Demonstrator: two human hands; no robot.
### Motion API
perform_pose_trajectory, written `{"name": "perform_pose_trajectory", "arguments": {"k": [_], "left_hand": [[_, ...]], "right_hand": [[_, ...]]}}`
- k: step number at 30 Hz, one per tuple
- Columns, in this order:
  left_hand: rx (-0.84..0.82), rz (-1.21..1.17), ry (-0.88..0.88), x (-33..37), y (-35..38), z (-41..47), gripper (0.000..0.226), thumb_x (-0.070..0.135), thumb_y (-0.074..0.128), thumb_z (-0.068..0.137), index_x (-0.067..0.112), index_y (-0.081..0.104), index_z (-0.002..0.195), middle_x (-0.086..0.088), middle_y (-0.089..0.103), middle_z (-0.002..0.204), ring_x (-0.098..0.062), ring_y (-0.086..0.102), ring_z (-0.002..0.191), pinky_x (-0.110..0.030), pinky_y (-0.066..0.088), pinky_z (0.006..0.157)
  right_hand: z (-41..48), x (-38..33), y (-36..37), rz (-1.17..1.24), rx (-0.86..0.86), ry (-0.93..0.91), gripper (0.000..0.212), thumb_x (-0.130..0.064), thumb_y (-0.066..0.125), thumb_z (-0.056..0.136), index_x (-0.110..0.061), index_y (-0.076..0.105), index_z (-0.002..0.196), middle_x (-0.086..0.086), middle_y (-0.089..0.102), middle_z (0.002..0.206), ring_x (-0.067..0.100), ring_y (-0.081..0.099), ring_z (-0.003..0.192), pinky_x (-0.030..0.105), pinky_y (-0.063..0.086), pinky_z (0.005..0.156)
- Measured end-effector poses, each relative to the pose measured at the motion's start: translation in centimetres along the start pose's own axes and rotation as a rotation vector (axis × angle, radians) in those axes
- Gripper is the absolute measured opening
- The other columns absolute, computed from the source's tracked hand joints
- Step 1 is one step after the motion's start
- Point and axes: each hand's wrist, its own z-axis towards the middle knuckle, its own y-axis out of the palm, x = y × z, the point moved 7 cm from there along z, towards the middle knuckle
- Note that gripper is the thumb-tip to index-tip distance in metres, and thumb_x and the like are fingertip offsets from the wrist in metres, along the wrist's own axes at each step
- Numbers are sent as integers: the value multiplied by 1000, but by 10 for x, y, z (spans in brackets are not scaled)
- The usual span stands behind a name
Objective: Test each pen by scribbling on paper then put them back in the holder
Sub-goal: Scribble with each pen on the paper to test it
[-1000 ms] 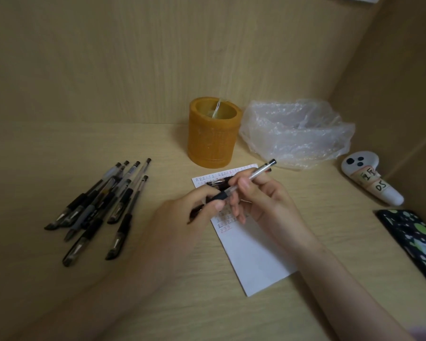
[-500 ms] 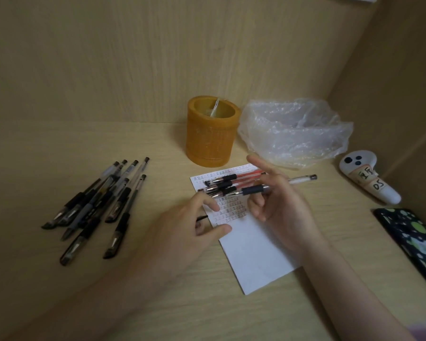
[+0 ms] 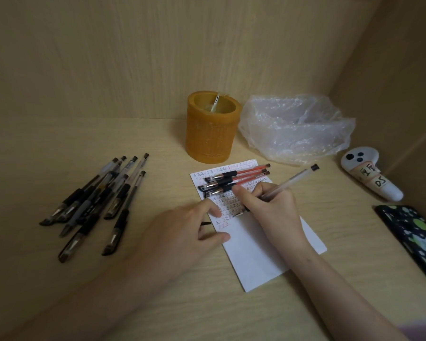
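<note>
Near the middle of the desk [image 3: 59,148], the right hand [image 3: 276,212] grips a clear pen [image 3: 290,183] in a writing hold, fingers curled round the lower barrel. Its tip is hidden under the fingers but appears to sit on the paper [image 3: 256,257], among the rows of small marks. The pen's long axis slants from the hand up and away toward the desk's right edge, capped end highest.

The left hand [image 3: 182,239] lies flat and relaxed at the paper's left edge, fingers fairly straight, thumb and forefinger resting on the sheet as if steadying it; it grips nothing that I can see, though a small dark item peeps out beside its fingers.

Three red pens [image 3: 241,177] lie across the far end of the paper, just beyond the right hand's knuckles. A heap of black pens [image 3: 96,203] lies toward the left edge, well apart from the paper.

The holder [image 3: 212,129], an orange cylinder, stands upright just beyond the paper's far edge, straight ahead of both hands; the right hand looks slightly nearer. For the return, the pen would likely need tipping from its slant to near vertical over the holder's open mouth.
</note>
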Motion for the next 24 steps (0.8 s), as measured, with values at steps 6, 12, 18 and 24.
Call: {"name": "perform_pose_trajectory", "arguments": {"k": [6,12,18,24], "left_hand": [[6,21,27,3,-2,-1,31,57,60,77,42,47,100,13,51,57,4,54,70,-23,46,69],[4,25,18,2,-1,-1,31,58,60,76,43,47,100,12,58,68,2,57,75,-26,49,71],[-5,54,34,4,-1,0,30,57,59,77,42,46,100,9,55,61,-2,57,67,-25,47,65],[-2,57,35,4,-2,-1,31,57,58,78,42,46,102,12,56,65,3,55,69,-22,46,66]], "right_hand": [[-2,2,5,-88,-6,-39,41,-9,65,84,-5,47,47,-5,44,44,3,38,45,15,33,49],[-3,3,6,-102,-19,-51,37,-9,64,84,-8,51,49,1,48,48,4,43,47,17,36,49],[-3,2,8,-105,-23,-52,36,-9,64,84,1,50,53,6,47,50,6,40,46,15,34,48],[-4,2,8,-120,-32,-61,36,-9,64,85,1,50,53,8,48,50,6,41,47,15,34,49]]}}
